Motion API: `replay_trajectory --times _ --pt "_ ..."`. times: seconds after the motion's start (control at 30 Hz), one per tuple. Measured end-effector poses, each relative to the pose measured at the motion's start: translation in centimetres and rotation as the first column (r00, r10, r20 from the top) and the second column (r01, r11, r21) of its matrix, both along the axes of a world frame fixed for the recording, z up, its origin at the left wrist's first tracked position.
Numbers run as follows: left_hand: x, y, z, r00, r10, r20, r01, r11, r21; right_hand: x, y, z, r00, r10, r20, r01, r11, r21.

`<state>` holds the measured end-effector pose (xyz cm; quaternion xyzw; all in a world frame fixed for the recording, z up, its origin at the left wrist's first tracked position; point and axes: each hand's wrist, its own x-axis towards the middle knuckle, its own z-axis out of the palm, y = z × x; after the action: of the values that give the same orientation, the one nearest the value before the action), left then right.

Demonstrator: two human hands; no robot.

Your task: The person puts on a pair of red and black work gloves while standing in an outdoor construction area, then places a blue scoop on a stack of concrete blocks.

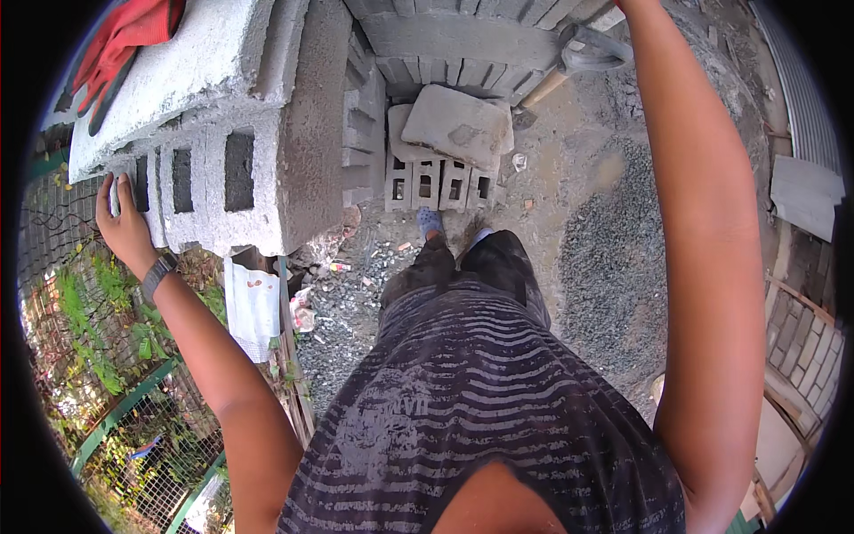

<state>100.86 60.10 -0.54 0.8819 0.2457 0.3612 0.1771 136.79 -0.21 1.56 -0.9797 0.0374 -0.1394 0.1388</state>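
At the upper left, close to me, stand large grey hollow concrete blocks (307, 133) with rectangular holes in their ends. My left hand (129, 227), with a dark watch on the wrist, grips the outer left edge of a hollow concrete block (200, 214). Its fingers bend against the block's end face; part of the hand's hold is hidden. On top of the blocks lies a red glove with dark fingers (129, 49). My right arm (703, 196) reaches up and forward, and its hand lies beyond the top edge of the picture.
Ahead of my feet, flat concrete slabs (458, 125) rest on smaller hollow blocks (427, 187). More blocks (463, 40) are stacked behind. A shovel (592, 49) lies at the upper right beside grey gravel (614, 258). Wire fencing (147, 445) and plants border the left.
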Motion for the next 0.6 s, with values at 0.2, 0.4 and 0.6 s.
replay_trajectory --times 0.2,0.4,0.6 --pt "-0.2 4.5 -0.9 0.926 0.182 -0.331 -0.187 0.982 0.017 -0.5 0.3 0.9 0.988 0.085 -0.13 -0.09 0.995 -0.038" --pt "-0.9 7.0 -1.1 0.903 0.044 -0.428 -0.072 0.996 -0.048 -1.9 0.4 0.4 0.992 0.081 -0.094 -0.082 0.997 -0.008" --pt "0.3 7.9 -0.3 0.875 0.17 -0.454 -0.217 0.975 -0.053 0.1 -0.2 -0.1 1.0 0.012 -0.018 -0.012 1.0 0.004"
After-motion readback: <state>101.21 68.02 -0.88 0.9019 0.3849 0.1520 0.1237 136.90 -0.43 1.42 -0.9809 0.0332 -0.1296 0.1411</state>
